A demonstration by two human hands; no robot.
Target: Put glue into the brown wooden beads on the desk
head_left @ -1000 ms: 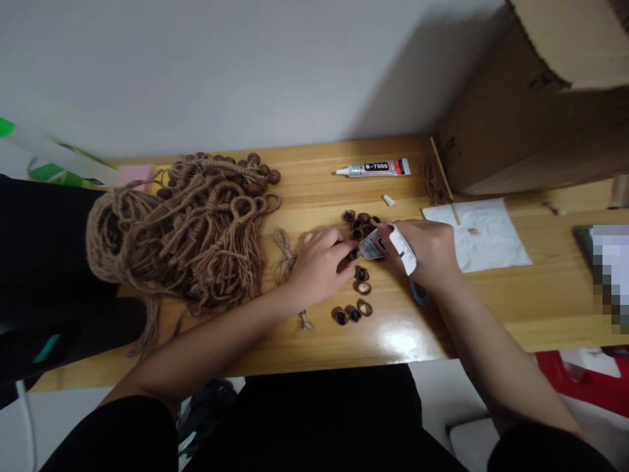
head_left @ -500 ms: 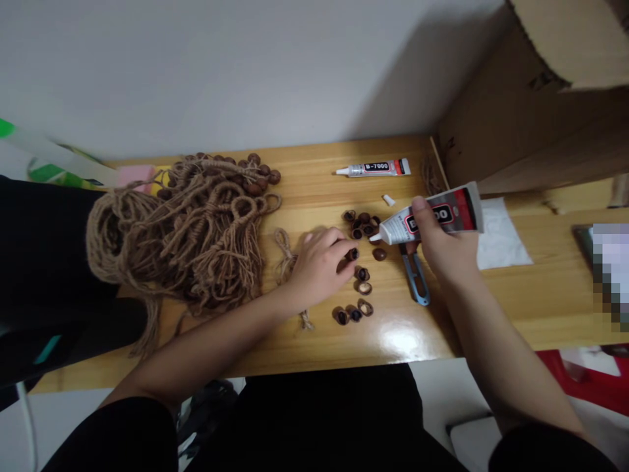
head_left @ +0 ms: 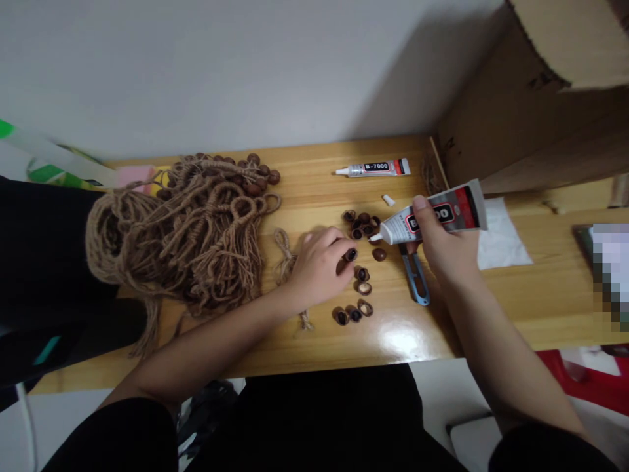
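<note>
My left hand [head_left: 319,265] rests on the wooden table [head_left: 540,295] and pinches a small dark nut shell [head_left: 350,254] between its fingertips. My right hand [head_left: 445,246] grips a large glue tube [head_left: 432,219] with a red and black label, its white nozzle pointing left toward a cluster of shells [head_left: 362,224]. A single brown shell [head_left: 379,254] lies just below the nozzle. More shell halves [head_left: 354,313] lie nearer the front edge. Small blue snips [head_left: 415,282] lie under my right hand.
A big heap of jute cord [head_left: 187,229] strung with brown shells covers the table's left. A second glue tube [head_left: 373,168] and a white cap [head_left: 388,200] lie at the back. White paper [head_left: 501,239] and a cardboard box [head_left: 540,111] sit at the right.
My right hand has lifted the glue tube away from the shell in my left hand and swung it up to the right, baring the snips. My left hand has stayed put.
</note>
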